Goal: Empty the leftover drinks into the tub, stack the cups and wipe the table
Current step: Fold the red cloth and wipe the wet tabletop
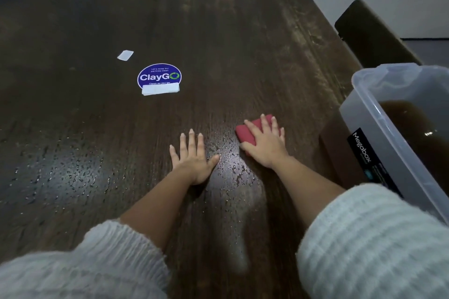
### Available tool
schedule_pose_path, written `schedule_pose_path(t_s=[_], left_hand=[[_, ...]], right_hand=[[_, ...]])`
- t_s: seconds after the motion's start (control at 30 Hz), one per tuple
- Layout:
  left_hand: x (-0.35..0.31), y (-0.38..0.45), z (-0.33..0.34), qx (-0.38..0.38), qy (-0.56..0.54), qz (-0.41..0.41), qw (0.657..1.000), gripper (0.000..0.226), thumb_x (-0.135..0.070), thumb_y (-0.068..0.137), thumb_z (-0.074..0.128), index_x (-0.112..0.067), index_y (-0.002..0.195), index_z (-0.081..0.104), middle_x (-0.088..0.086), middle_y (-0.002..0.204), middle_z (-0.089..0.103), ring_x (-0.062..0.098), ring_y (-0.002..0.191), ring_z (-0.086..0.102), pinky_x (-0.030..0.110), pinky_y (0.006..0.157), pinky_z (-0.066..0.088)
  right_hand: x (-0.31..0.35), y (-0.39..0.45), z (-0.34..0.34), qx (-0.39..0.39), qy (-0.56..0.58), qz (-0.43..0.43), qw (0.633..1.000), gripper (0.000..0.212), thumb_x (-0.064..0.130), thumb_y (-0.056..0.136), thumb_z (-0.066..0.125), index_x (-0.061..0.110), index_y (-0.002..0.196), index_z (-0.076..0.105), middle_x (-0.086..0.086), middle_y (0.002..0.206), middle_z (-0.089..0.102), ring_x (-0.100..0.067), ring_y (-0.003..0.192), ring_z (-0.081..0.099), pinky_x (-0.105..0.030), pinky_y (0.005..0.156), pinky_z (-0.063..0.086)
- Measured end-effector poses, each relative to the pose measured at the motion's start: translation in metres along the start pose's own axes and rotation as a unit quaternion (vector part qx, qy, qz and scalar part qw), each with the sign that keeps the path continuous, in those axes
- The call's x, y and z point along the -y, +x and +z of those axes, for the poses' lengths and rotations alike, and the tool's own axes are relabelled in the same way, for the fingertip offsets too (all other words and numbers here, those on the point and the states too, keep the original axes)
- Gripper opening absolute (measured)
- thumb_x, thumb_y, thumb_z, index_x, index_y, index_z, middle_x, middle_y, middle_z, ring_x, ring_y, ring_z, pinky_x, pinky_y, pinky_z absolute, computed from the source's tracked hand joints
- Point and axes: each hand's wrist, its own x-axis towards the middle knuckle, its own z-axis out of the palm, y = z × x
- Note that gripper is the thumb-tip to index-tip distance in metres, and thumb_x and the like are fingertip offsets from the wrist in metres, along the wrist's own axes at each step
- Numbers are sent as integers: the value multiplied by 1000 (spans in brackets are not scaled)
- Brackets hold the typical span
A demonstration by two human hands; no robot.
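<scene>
**Wiping the wet bench beside the tub**

Dark wood-grain bench (218, 43) is filling the view, beaded with droplets (228, 150) near the person and showing pale dry streaks toward its far right corner. The right hand (263, 144) is pressing flat, fingers straight and spread, on a folded red cloth (245, 132) whose long axis is running diagonally from near-right to far-left. The left hand (192, 158) is resting palm-down on the bench just beside it, fingers apart, holding nothing. Most of the visible droplets are lying to the left of and nearer than the cloth, between the two hands, so the next stroke probably calls for a sweep leftward and back. A clear plastic tub (379, 128) holding brown liquid is sitting at the bench's right edge, near the cloth hand. No cups are showing.
</scene>
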Motion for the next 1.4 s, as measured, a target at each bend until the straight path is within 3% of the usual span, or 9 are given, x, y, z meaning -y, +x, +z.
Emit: schedule_pose_path(t_s=[0.23,0.37,0.53,0.6,0.7,0.93,1.13,1.3,1.4], left_hand=[[7,-3,1,-61,-70,15,996,70,-53,101,24,-17,154,-3,2,160,-19,22,147,-19,50,115,-11],[15,-13,1,-130,-127,22,983,60,-41,104,29,-12,153,15,6,163,2,21,149,-3,45,119,-2],[28,-20,10,-68,-31,-31,997,69,-58,99,13,-23,152,-13,0,158,-25,25,145,-23,55,113,-13],[29,-18,7,-46,-30,-28,998,69,-59,98,12,-24,151,-17,-1,157,-29,25,144,-26,56,113,-13],[29,-15,3,-21,-33,-29,999,70,-59,99,14,-25,151,-19,-2,155,-32,25,143,-29,57,112,-13],[31,-11,3,-7,-37,-30,999,70,-59,99,13,-25,149,-21,-2,154,-35,25,141,-32,57,112,-15],[31,-14,-2,-21,-50,-33,998,72,-56,99,26,-26,153,-11,-2,158,-26,25,145,-24,55,114,-10],[14,-39,-1,-115,-161,29,980,56,-37,101,41,-16,151,27,10,160,15,24,147,13,40,118,7],[-10,-68,9,-136,-333,68,930,46,-38,101,43,-10,136,49,15,140,47,26,131,42,31,106,31]], right_hand=[[37,-122,50,-27,12,-113,993,81,68,73,28,39,149,30,-5,164,5,-30,150,-6,-44,115,-9],[40,-167,71,-92,151,-201,963,56,47,66,48,24,112,71,-3,139,57,-27,135,43,-51,115,23],[15,-134,12,-149,417,-36,896,54,42,65,52,25,114,68,1,131,58,-15,121,53,-25,104,40],[-2,-102,-10,-163,345,22,924,59,40,82,64,29,139,49,-6,152,38,-29,140,34,-40,113,27],[-25,-55,-29,-53,123,121,984,83,71,88,42,36,155,8,-5,164,-7,-37,148,-9,-60,115,-3],[6,-27,-5,24,-9,77,997,97,86,79,21,33,155,-4,-14,163,-10,-44,145,-16,-60,116,-7],[49,-107,36,41,-66,-57,995,108,90,73,34,32,155,-6,-11,163,-13,-40,146,-19,-54,116,-11],[54,-155,30,-27,-60,-98,993,92,81,77,42,22,148,35,-10,143,43,-33,129,37,-44,105,33],[52,-152,10,-15,148,31,988,72,74,86,41,13,112,66,-11,107,65,-29,101,60,-35,82,48]])
